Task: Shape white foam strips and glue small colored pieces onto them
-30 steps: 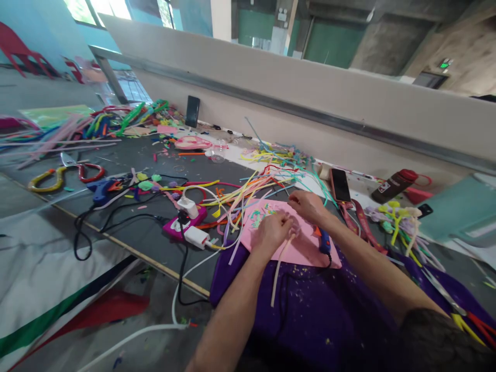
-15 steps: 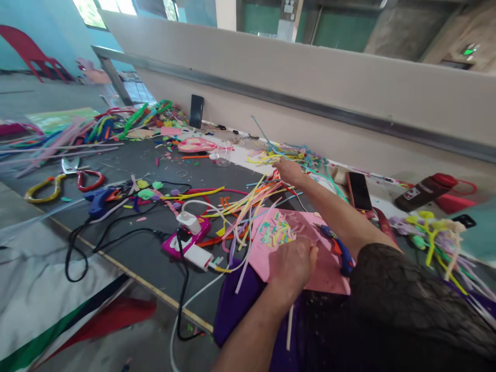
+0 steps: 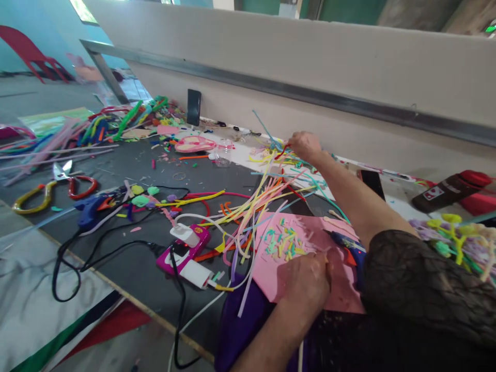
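My right hand (image 3: 306,144) reaches far across the table into a heap of coloured strips (image 3: 279,155), fingertips pinched on a red strip (image 3: 282,151). My left hand (image 3: 306,281) rests closed on the near edge of a pink sheet (image 3: 310,232), which carries small cut bits in green, yellow and pink. A pale strip (image 3: 300,356) shows below that wrist, seemingly held in the fist. Long yellow, pink and white strips (image 3: 251,206) fan out between the two hands. Purple cloth (image 3: 240,330) lies under the sheet.
Pink power strip (image 3: 186,248) with white plugs and black cables (image 3: 77,258) at left. Blue glue gun (image 3: 91,209), scissors (image 3: 54,181), plastic cup (image 3: 222,155), upright phone (image 3: 193,107). A flat phone (image 3: 372,181), dark bottle (image 3: 449,188) and second glue gun (image 3: 349,245) at right.
My right hand left the pink sheet and stretched away to the strip heap by the wall. My left hand stayed closed on the sheet. The view tilted lower.
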### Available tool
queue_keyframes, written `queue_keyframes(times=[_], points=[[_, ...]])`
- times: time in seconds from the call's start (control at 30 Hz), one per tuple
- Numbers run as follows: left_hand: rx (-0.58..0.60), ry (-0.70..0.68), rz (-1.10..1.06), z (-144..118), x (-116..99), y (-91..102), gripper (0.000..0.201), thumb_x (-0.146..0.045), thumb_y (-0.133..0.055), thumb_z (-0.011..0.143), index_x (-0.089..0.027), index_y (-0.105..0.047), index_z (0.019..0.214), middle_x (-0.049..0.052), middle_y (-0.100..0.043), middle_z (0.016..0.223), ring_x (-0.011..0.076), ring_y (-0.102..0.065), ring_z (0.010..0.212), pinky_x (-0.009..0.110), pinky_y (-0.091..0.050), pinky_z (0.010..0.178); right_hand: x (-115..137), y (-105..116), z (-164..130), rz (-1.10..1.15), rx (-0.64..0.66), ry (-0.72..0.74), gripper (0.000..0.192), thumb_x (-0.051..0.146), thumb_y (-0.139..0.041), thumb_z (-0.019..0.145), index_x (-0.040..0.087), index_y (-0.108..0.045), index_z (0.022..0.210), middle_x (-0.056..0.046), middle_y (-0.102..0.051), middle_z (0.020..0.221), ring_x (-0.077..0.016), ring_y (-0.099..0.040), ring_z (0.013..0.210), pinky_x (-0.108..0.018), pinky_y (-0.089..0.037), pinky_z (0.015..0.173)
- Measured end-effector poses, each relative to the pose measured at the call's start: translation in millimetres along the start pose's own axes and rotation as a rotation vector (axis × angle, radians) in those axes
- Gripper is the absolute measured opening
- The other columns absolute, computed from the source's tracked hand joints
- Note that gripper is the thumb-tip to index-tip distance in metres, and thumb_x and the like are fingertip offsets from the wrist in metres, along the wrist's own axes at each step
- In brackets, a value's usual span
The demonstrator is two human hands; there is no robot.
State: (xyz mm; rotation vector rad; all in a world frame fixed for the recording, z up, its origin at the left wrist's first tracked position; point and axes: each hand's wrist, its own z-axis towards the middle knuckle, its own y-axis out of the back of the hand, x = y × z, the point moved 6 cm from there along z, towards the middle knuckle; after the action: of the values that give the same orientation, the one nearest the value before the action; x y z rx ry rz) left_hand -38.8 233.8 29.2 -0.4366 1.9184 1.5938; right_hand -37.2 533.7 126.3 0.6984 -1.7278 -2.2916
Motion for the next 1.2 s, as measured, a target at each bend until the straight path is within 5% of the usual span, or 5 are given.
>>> queue_keyframes(times=[0.23, 0.47, 0.63, 1.03, 1.2], points=[[-0.019, 0.018, -0.002, -2, -2, 6.7, 0.024, -0.037, -0.043, 0.083, -0.025, -0.064, 0.086, 0.005, -0.069, 0.085, 0.0222, -0.063, 0.083, 0.030, -0.041, 0.068, 2, 51, -34, 0.030, -0.189, 0.013, 0.045, 0.029, -0.015, 0.095, 0.014, -0.051, 0.119, -0.014, -0.051, 0.118, -0.0265, -0.049, 0.104, -0.038, -0.036, 0.082], [-0.083, -0.048, -0.015, 2, 1, 0.2, 0.027, -0.035, -0.041, 0.083, -0.023, -0.065, 0.087, 0.006, -0.069, 0.086, 0.0212, -0.062, 0.083, 0.030, -0.041, 0.068, 20, -12, -78, 0.054, 0.229, -0.059, 0.035, 0.032, -0.040, 0.086, 0.013, -0.067, 0.097, -0.015, -0.067, 0.095, -0.0233, -0.062, 0.088, -0.029, -0.043, 0.072], [-0.112, -0.070, 0.017, 5, 3, -1.8, 0.031, -0.038, -0.039, 0.084, -0.022, -0.066, 0.084, 0.006, -0.068, 0.082, 0.0221, -0.062, 0.079, 0.031, -0.041, 0.066, 41, -47, -106, 0.057, 0.337, -0.054, 0.038, 0.041, -0.047, 0.080, 0.013, -0.069, 0.093, -0.017, -0.067, 0.096, -0.0262, -0.063, 0.089, -0.031, -0.045, 0.071], [-0.085, -0.021, 0.018, -1, 3, 2.3, 0.031, -0.039, -0.038, 0.084, -0.026, -0.065, 0.090, 0.003, -0.068, 0.087, 0.0203, -0.061, 0.085, 0.030, -0.043, 0.073, -4, 15, -55, 0.124, 0.251, -0.104, 0.042, 0.031, -0.032, 0.088, 0.010, -0.064, 0.106, -0.016, -0.065, 0.105, -0.0259, -0.060, 0.097, -0.029, -0.044, 0.076], [-0.045, 0.015, 0.009, -3, 2, 5.9, 0.032, -0.041, -0.038, 0.084, -0.025, -0.065, 0.091, 0.004, -0.068, 0.090, 0.0215, -0.060, 0.089, 0.031, -0.042, 0.076, 23, -22, -80, 0.206, 0.286, -0.119, 0.044, 0.042, -0.038, 0.086, 0.012, -0.067, 0.098, -0.014, -0.066, 0.103, -0.0219, -0.059, 0.097, -0.023, -0.042, 0.076]])
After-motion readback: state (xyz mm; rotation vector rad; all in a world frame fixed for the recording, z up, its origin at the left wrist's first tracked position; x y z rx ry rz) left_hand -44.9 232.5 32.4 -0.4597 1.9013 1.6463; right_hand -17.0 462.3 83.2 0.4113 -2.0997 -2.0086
